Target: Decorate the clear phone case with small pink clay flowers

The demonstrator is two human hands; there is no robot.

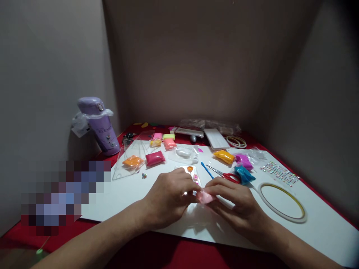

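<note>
My left hand (171,198) and my right hand (237,203) meet near the front of a white board (106,205). Between their fingertips is a small pale pink clay packet (206,197) in clear wrapping, pinched from both sides. Partly hidden behind the fingers lies a flat clear-white piece, perhaps a phone case (177,168), with small orange and pink flower shapes on it. Just beyond my right hand are a blue modelling tool (206,170) and red-handled scissors (231,177), their blades pointing up and left.
Wrapped clay packets, among them crimson (155,158), orange (133,161) and teal (244,175), lie around the board. To the right are a rhinestone sheet (280,173) and a tape ring (301,215). A purple tumbler (102,130) stands at left; a white box (215,139) lies behind.
</note>
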